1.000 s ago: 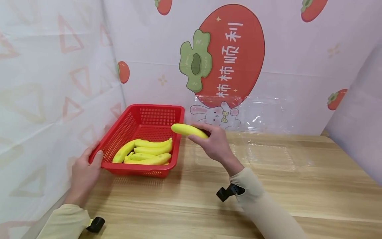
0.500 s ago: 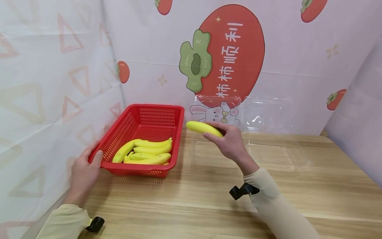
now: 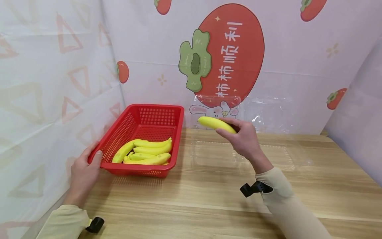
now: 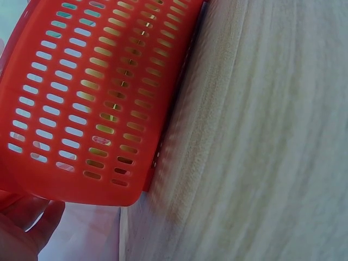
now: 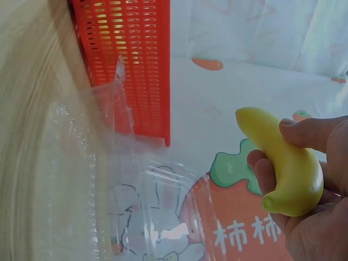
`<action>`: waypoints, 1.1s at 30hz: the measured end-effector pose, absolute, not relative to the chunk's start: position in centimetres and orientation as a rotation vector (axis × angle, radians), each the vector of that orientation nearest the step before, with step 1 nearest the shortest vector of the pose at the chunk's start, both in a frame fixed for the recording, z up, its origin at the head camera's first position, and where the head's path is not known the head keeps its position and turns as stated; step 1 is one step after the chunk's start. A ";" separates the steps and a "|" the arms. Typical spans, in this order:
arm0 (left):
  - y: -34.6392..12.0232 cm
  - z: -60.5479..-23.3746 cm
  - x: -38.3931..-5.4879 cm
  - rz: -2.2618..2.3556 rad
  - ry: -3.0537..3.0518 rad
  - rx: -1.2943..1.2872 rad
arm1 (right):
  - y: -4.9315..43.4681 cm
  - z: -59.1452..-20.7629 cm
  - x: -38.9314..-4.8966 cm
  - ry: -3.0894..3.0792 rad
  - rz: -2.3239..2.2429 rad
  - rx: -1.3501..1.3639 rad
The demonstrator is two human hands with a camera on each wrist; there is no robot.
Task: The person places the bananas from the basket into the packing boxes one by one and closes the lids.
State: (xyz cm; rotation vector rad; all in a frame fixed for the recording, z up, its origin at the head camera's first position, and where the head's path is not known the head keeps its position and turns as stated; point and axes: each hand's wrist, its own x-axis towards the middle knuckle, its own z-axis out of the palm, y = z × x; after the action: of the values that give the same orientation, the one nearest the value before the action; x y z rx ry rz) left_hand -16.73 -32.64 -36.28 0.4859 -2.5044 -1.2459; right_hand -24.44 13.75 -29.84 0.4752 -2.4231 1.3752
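Observation:
My right hand [image 3: 244, 137] grips a yellow banana [image 3: 215, 123] between thumb and fingers, held above the near side of a clear plastic box. In the right wrist view the banana [image 5: 277, 157] lies across the fingers, its stem end toward the camera. The left hand [image 3: 85, 172] grips the front left corner of a red basket [image 3: 131, 167], thumb over the rim. Several more bananas [image 3: 152, 150] lie in the front half of that basket. In the left wrist view only the thumb and part of the hand [image 4: 27, 228] show by the basket wall [image 4: 81, 125].
Two clear plastic boxes, a left one [image 3: 213, 156] and a right one [image 3: 270, 154], stand with raised lids against the printed back wall [image 3: 286, 43]. The wooden table [image 3: 191, 202] runs along the front. A white side wall [image 3: 53, 116] borders the basket's left.
Carrying the banana, my right hand has moved rightward, from the basket's right rim to above the left clear box. The left hand stays at the basket corner.

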 end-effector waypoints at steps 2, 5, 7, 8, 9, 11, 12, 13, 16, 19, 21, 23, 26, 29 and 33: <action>-32.6 -36.3 -16.7 -1.254 -2.506 0.484 | 13.9 -29.8 -24.5 -2.412 1.381 0.473; -32.6 -36.4 -16.7 -1.273 -2.505 0.477 | 14.0 -29.7 -24.5 -2.400 1.387 0.476; -32.6 -36.4 -16.7 -1.274 -2.500 0.468 | 14.1 -29.7 -24.5 -2.403 1.390 0.480; -32.6 -36.4 -16.7 -1.273 -2.497 0.463 | 14.1 -29.8 -24.5 -2.405 1.392 0.483; -32.5 -36.4 -16.7 -1.269 -2.496 0.458 | 14.1 -29.8 -24.6 -2.409 1.396 0.485; -32.6 -36.4 -16.7 -1.260 -2.492 0.449 | 14.0 -29.9 -24.7 -2.420 1.399 0.481; -32.6 -36.3 -16.7 -1.257 -2.492 0.444 | 14.0 -30.0 -24.7 -2.428 1.395 0.477; -32.6 -36.3 -16.7 -1.255 -2.492 0.441 | 14.0 -30.1 -24.7 -2.435 1.392 0.473; -32.8 -36.4 -16.7 -1.258 -2.489 0.442 | 14.0 -30.3 -24.9 -2.462 1.379 0.455; -32.8 -36.5 -16.7 -1.255 -2.489 0.441 | 14.0 -30.6 -25.2 -2.488 1.364 0.435; -32.8 -36.5 -16.7 -1.249 -2.490 0.438 | 14.1 -30.9 -25.4 -2.507 1.356 0.422; -32.9 -36.5 -16.7 -1.246 -2.492 0.439 | 14.1 -31.2 -25.7 -2.531 1.347 0.408; -32.9 -36.5 -16.7 -1.247 -2.498 0.444 | 14.2 -31.9 -26.2 -2.561 1.339 0.402; -32.9 -36.5 -16.6 -1.256 -2.503 0.442 | 14.2 -32.6 -26.7 -2.590 1.330 0.403; -32.9 -36.4 -16.6 -1.263 -2.504 0.443 | 14.1 -33.4 -27.2 -2.640 1.314 0.399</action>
State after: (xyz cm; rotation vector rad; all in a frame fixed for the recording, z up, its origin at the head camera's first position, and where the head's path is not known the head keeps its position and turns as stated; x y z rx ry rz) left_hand -16.62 -32.86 -36.44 0.4427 -2.5039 -1.2626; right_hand -27.19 14.09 -33.43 0.3989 -2.6398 1.3143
